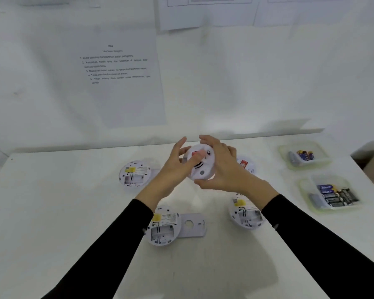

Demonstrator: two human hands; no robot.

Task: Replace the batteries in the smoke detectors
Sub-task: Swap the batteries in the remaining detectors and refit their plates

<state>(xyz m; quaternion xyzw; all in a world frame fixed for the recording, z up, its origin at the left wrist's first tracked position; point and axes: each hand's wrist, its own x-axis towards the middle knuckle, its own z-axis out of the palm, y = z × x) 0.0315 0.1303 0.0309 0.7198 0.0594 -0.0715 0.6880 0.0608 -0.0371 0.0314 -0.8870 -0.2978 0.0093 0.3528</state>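
Both hands hold a white round smoke detector face up above the table. My left hand grips its left side, thumb lying across the red label. My right hand curls round its right edge. Three detectors lie back side up with open battery bays: one at the left, one near my left sleeve, one partly under my right wrist. Another detector lies face up behind my right hand. A loose white cover plate lies beside the near-left detector.
Two clear trays sit at the right of the white table: the far tray holds a few batteries, the near tray holds several. Printed sheets hang on the wall behind. The table's right edge drops off near the trays.
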